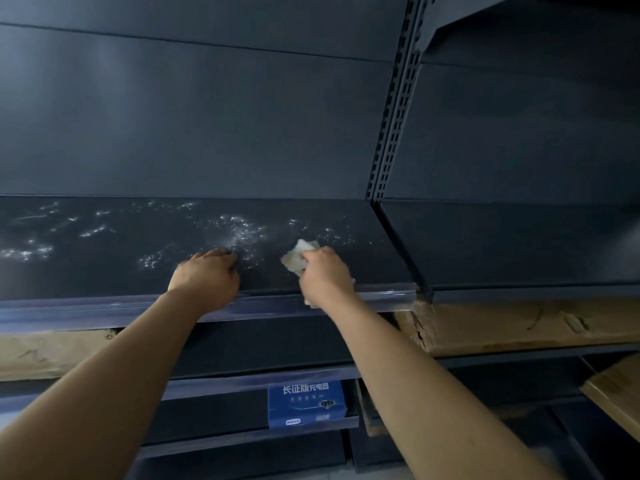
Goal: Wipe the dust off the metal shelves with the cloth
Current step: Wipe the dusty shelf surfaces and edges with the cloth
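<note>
Both bare forearms reach up and forward over the front edge of the shelf [114, 271]. Left hand [207, 273] rests knuckles-up on the shelf, fingers curled under, holding nothing. Right hand [325, 275], just right of it, is palm-down, its grip closed around the cloth [298, 256]. Wrists straight, hands apart.

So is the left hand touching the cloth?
Apart. The head view shows bare shelf between the left hand and the cloth.
</note>
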Demonstrator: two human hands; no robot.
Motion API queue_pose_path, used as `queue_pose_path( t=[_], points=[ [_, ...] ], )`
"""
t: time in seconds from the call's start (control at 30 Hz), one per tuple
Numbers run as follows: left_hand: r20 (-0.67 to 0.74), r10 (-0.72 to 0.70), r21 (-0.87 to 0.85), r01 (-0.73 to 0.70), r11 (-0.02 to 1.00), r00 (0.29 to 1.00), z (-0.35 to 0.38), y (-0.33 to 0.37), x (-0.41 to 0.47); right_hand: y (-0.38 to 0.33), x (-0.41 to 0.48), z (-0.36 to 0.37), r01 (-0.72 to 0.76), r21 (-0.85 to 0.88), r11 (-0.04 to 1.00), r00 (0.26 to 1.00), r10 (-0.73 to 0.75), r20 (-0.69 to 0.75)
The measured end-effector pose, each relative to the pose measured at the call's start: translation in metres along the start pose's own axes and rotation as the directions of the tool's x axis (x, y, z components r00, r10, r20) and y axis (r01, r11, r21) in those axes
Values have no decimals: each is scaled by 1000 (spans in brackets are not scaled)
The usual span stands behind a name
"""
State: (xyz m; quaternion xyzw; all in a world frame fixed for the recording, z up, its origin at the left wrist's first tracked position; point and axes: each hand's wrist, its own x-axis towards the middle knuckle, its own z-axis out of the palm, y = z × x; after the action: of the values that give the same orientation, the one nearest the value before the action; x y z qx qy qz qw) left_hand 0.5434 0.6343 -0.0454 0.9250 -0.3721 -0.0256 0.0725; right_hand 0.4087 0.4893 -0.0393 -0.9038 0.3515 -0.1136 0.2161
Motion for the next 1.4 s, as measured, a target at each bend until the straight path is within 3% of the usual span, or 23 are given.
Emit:
queue_pose_path(
  t=[0.1, 0.23, 0.3, 0.37, 0.47, 0.57, 0.67, 0.73, 0.8, 0.87, 0.97, 1.07, 1.1, 1.17, 1.2, 1.3, 1.4],
  points=[
    [-4, 16, -19, -16, 1000, 1000, 0, -6, -1, 1, 7, -10, 46, 311, 949, 999, -37, -32],
    [-47, 14, 23, -13, 1000, 999, -1, -17, 2, 54, 38, -56, -32, 459, 888, 957, 160, -242],
    [-49, 3, 33, -2, 999, 999, 1, -21, 3, 88, 49, -66, -146, 472, 869, 936, 276, -219],
    [-46, -3, 23, 4, 1000, 999, 5, -22, 4, 105, 55, -58, -253, 322, 912, 939, 311, -145],
    [-75, 3, 7, -2, 1000, 997, 7, -21, 7, 94, 64, -31, -202, 108, 973, 962, 218, -166],
    [-82, 1, -2, -1, 1000, 997, 7, -20, 9, 53, 72, -5, -154, 87, 984, 977, 165, -135],
    [-85, -8, -5, 8, 1000, 996, 6, -19, 9, 9, 71, 19, 24, 38, 999, 997, -21, -69],
    [-71, -5, 2, 5, 1000, 997, 6, -20, 8, -10, 67, 27, 119, 114, 986, 993, -118, -18],
    [-62, 0, 16, 1, 1000, 998, 5, -22, 9, -14, 71, 22, 132, 367, 921, 989, -149, 16],
    [-81, -8, 27, 10, 1000, 997, 2, -24, 12, -2, 82, 4, 151, 522, 839, 988, -125, -85],
    [-137, -57, 4, 58, 998, 989, -7, -26, 23, 41, 115, -26, 83, 468, 880, 975, 26, -222],
    [-101, -87, 36, 91, 995, 991, -10, -26, 35, 85, 141, -40, -136, 389, 911, 977, 189, -99],
    [-73, -102, 48, 106, 993, 992, -10, -27, 38, 94, 147, -38, -186, 276, 943, 975, 211, -64],
    [-46, -119, 68, 122, 990, 992, -8, -28, 43, 97, 157, -25, -197, 12, 980, 976, 197, -95],
    [-54, -117, 71, 120, 990, 992, -7, -29, 45, 91, 161, -18, -177, -24, 984, 978, 172, -119],
    [-69, -112, 50, 116, 992, 991, -6, -32, 46, 55, 169, 2, -122, 30, 992, 988, 124, -89],
    [-81, -115, 33, 118, 992, 990, -2, -32, 45, 10, 166, 28, 21, -3, 1000, 999, -21, -40]
  ],
)
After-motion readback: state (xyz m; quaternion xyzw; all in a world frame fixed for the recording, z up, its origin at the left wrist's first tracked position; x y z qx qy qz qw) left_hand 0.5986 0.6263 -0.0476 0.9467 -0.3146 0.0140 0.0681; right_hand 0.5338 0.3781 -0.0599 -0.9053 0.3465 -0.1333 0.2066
